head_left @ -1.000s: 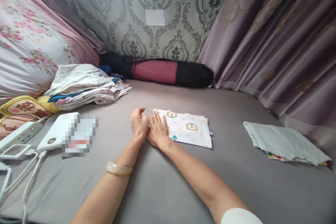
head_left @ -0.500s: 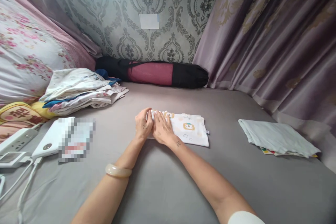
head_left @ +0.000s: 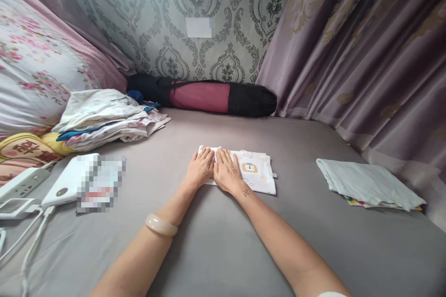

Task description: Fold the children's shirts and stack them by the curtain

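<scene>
A white folded cloth garment with a small lion print and a tag on its right edge lies flat on the grey bed sheet. Both palms press down on its left half. My left hand rests flat on the left end, fingers stretched out and pointing away from me. Right beside it, my right hand also lies flat, fingers extended, near the garment's middle. Neither hand grips anything. The part of the cloth under my palms is hidden.
To the right lies a folded pale cloth. At the left are a pile of clothes, a white power bank, a power strip and cables. A black and maroon roll bag lies along the wall.
My left hand has turned from its edge-on pose to lie palm down on the cloth. My right hand has slid slightly to the right.
</scene>
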Demonstrator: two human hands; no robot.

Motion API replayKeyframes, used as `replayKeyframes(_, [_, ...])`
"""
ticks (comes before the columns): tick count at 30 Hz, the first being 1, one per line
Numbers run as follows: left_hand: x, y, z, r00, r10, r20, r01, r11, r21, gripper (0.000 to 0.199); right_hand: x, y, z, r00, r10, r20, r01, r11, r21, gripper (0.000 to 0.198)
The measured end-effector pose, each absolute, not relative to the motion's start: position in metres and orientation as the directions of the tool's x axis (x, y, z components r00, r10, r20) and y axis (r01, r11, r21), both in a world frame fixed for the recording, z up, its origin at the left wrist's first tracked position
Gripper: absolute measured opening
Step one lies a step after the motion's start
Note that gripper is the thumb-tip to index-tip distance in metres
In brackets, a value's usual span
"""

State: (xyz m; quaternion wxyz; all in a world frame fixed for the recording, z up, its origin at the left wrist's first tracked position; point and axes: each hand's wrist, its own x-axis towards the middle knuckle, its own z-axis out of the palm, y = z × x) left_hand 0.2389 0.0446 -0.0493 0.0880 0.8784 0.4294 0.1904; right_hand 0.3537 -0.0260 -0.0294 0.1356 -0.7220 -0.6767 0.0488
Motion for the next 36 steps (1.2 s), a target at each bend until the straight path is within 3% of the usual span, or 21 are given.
replayKeyframes(7, [0.24,0.044,-0.05,0.561,0.79,0.248,0.732,-0.613,0.296,0.039,0.354,-0.026,-0.028,0.081,0.99,0.112,0.958,-0.046,-0.284,0.058])
replayKeyframes(15, [0.243,0.036,-0.044,0.563,0.727,0.392,0.724,-0.663,0.19,0.036,0.366,-0.042,-0.022,0.153,0.981,0.116,0.952,-0.115,-0.285,0.057])
replayKeyframes(19, [0.252,0.03,-0.043,0.578,0.693,0.431,0.686,-0.699,0.203,0.041,0.376,-0.05,-0.021,0.188,0.974,0.13,0.954,-0.149,-0.259,0.056])
replayKeyframes(26, [0.26,0.028,-0.053,0.601,0.741,0.299,0.696,-0.669,0.259,0.049,0.383,-0.055,-0.028,0.199,0.971,0.131,0.949,-0.158,-0.271,0.055])
replayKeyframes(36, [0.259,0.03,-0.057,0.592,0.745,0.308,0.701,-0.664,0.26,0.049,0.384,-0.055,-0.033,0.195,0.964,0.181,0.953,-0.143,-0.267,0.054])
